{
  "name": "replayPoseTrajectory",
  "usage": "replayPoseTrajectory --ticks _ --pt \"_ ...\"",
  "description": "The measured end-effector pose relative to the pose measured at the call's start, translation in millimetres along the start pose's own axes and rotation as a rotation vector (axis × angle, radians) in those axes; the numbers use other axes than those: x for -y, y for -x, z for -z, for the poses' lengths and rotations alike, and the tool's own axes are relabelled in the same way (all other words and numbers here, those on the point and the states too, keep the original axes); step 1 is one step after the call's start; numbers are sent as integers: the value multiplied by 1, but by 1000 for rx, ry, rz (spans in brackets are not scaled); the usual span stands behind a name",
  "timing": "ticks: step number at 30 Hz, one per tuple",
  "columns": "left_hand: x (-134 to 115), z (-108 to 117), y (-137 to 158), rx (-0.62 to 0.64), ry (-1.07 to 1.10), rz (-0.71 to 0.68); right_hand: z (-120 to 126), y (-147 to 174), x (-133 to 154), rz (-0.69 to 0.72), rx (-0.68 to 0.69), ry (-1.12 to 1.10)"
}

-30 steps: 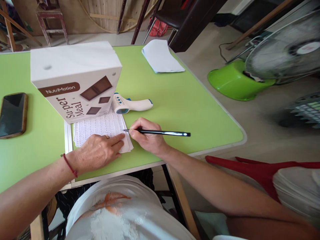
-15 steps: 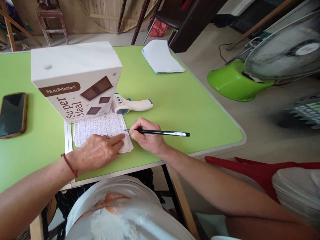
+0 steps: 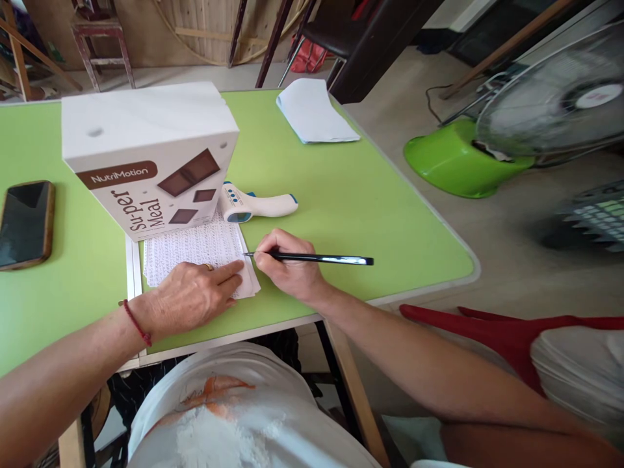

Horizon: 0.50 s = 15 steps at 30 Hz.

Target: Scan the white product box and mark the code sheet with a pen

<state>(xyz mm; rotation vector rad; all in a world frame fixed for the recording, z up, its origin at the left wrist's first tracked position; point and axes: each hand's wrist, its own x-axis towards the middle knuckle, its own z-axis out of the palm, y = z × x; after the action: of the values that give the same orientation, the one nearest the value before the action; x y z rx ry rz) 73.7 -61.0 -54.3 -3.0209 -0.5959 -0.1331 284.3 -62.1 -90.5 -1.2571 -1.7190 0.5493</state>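
Note:
My right hand (image 3: pixel 288 265) is closed around a black pen (image 3: pixel 336 259), whose tip meets the right side of a small stack of handwritten paper (image 3: pixel 190 248). Dense lines of writing cover the top sheet. My left hand (image 3: pixel 199 294) lies flat across the lower part of the sheets, fingers stretched toward the pen tip, holding nothing. Behind the paper stands a white NutriMotion box (image 3: pixel 160 175), which hides the far end of the stack. A white and blue infrared thermometer (image 3: pixel 266 205) lies beside the box, just beyond my right hand.
The green table (image 3: pixel 380 214) ends in a pale rim to the right. A phone (image 3: pixel 26 224) lies at the left, folded white paper (image 3: pixel 316 110) at the back. A fan (image 3: pixel 556 97) sits by a green stool (image 3: pixel 463 159) on the floor.
The pen and my right hand have shifted very slightly to the right. My left hand and the paper stay where they were.

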Motion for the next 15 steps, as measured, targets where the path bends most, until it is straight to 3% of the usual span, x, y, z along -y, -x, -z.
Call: replayPoseTrajectory --ticks 15 --pt "0 1 0 4 -7 4 1 -1 1 34 36 -8"
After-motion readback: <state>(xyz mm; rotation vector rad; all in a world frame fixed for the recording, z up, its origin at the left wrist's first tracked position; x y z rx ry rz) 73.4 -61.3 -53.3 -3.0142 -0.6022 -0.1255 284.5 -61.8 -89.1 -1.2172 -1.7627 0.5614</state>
